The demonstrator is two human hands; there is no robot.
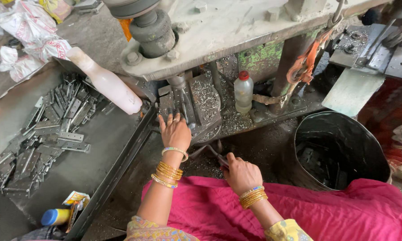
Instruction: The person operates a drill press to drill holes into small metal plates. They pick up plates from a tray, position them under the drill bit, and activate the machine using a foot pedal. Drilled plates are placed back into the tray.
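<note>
A grimy workshop floor lies under a heavy metal press (pixel 218 27), with swarf scattered over the press bed (pixel 205 96) and the ground before it. The left hand (pixel 175 130) rests palm down at the front edge of the bed, fingers spread and flat on a small metal piece, gripping nothing that can be seen. The right hand (pixel 240 172) is closed around a dark lever (pixel 207 151) that runs low in front of the bed, just above the pink cloth (pixel 299 209) over the lap. The two hands are near each other with a narrow gap between.

To the left a long metal tray (pixel 98 151) slants away, its raised right edge passing close beside the left forearm. Hinges (pixel 40 138) lie heaped in its upper left half, while the lower right half is bare. A white bottle (pixel 105 82) lies across the tray's far corner, touching the press base. A small clear bottle (pixel 243 93) with a red cap stands upright on the bed, right of the left hand. A black bucket (pixel 343 147) stands close beside the right arm, with dark parts at its bottom. Crumpled sacks (pixel 29 33) lie beyond the tray
</note>
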